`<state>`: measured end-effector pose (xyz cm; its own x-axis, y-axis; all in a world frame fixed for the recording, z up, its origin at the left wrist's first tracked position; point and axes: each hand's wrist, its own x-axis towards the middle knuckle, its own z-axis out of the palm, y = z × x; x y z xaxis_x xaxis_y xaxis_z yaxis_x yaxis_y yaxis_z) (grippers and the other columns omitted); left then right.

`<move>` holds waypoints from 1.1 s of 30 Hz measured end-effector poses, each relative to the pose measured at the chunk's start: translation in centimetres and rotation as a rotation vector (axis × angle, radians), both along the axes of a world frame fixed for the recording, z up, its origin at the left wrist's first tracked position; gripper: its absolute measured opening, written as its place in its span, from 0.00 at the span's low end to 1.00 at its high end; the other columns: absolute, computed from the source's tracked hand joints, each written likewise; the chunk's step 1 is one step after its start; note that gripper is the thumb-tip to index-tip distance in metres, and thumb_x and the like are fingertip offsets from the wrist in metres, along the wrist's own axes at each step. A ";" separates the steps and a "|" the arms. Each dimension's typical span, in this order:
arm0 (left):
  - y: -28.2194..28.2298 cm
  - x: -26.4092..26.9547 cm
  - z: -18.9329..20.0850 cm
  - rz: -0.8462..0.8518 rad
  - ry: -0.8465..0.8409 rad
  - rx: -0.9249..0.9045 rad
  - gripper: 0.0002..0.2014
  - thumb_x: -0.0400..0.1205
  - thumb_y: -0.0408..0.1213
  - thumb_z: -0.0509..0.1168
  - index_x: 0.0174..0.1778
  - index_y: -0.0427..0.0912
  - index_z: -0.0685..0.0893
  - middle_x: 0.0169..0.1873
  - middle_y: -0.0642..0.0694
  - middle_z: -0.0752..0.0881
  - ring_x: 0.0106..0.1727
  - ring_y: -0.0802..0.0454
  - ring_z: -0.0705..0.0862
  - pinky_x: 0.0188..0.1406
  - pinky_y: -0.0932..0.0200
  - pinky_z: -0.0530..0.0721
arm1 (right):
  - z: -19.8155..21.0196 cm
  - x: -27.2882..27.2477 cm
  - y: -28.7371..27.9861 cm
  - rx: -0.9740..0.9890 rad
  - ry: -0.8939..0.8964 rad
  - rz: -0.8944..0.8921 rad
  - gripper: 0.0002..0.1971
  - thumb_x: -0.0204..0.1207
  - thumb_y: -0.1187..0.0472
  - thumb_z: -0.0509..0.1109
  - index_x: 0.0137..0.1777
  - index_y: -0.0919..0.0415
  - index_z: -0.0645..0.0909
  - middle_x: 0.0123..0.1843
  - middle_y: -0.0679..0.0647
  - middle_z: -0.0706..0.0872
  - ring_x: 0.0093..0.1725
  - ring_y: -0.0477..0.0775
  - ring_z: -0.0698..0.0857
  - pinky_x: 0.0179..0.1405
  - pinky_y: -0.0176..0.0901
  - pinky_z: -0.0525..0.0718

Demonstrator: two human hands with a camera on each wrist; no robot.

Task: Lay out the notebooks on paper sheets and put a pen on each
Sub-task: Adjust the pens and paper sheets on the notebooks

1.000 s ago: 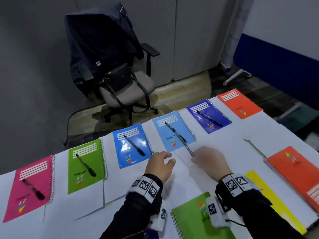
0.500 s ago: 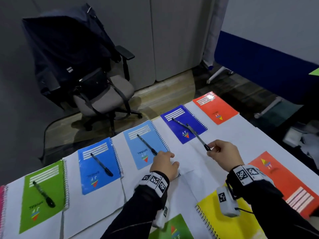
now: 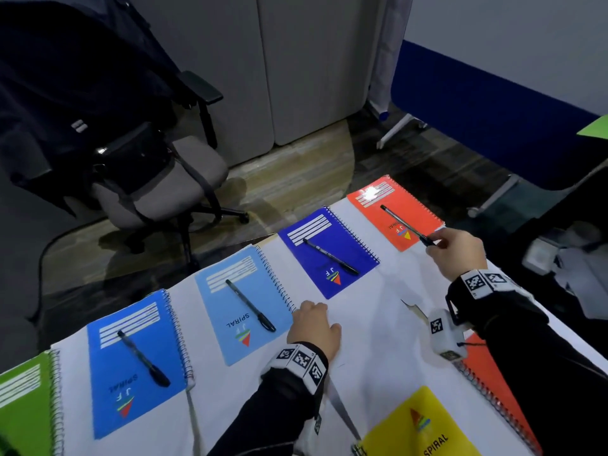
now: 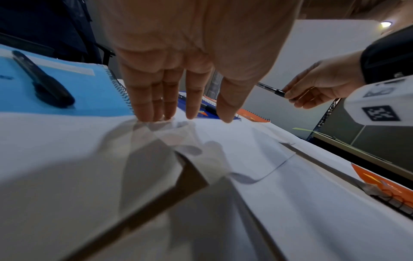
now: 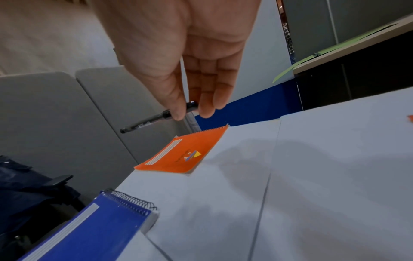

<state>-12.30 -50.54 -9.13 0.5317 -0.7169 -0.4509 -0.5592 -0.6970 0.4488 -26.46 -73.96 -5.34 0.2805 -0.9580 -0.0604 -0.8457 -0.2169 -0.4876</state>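
Observation:
A row of spiral notebooks lies on white paper sheets (image 3: 368, 311) along the table's far edge. The dark blue notebook (image 3: 329, 251), the light blue notebook (image 3: 240, 304) and the mid-blue notebook (image 3: 135, 360) each carry a black pen. My right hand (image 3: 457, 251) pinches a black pen (image 3: 403, 225) by its near end and holds it just above the orange notebook (image 3: 394, 212) at the far right; the right wrist view shows the pen (image 5: 156, 117) clear of the orange notebook (image 5: 183, 155). My left hand (image 3: 312, 327) rests with straight fingers (image 4: 156, 98) on the paper beside the light blue notebook.
A yellow notebook (image 3: 418, 426) and another orange notebook (image 3: 493, 390) lie near the front edge, and a green notebook (image 3: 23, 406) at the far left. An office chair (image 3: 131, 153) draped with a dark jacket stands beyond the table. The table's far edge runs just behind the notebooks.
My right hand has carried the pen to the right, from near the light blue notebook past the dark blue one to above the orange one. The left hand has stayed on the paper.

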 end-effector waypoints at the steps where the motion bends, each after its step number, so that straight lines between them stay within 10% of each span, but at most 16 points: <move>1: -0.3 -0.1 -0.1 -0.015 -0.021 0.038 0.22 0.83 0.44 0.59 0.73 0.42 0.71 0.70 0.43 0.70 0.72 0.44 0.69 0.65 0.53 0.74 | -0.3 0.3 -0.6 -0.002 0.008 0.001 0.11 0.71 0.64 0.72 0.52 0.53 0.88 0.40 0.54 0.86 0.47 0.61 0.85 0.46 0.46 0.81; 10: -1.8 -0.4 0.5 -0.240 -0.226 0.204 0.19 0.85 0.44 0.55 0.67 0.37 0.72 0.64 0.38 0.74 0.65 0.42 0.73 0.64 0.53 0.72 | -2.9 3.0 -3.6 0.036 0.090 -0.035 0.13 0.72 0.60 0.71 0.57 0.52 0.87 0.50 0.62 0.89 0.53 0.65 0.85 0.48 0.46 0.82; 33: -1.2 0.8 0.4 -0.131 -0.092 0.071 0.18 0.84 0.46 0.58 0.66 0.42 0.69 0.61 0.42 0.77 0.62 0.43 0.77 0.59 0.52 0.76 | -5.6 4.9 -5.5 -0.045 0.043 -0.092 0.24 0.72 0.64 0.70 0.69 0.54 0.79 0.63 0.61 0.81 0.60 0.65 0.81 0.58 0.50 0.79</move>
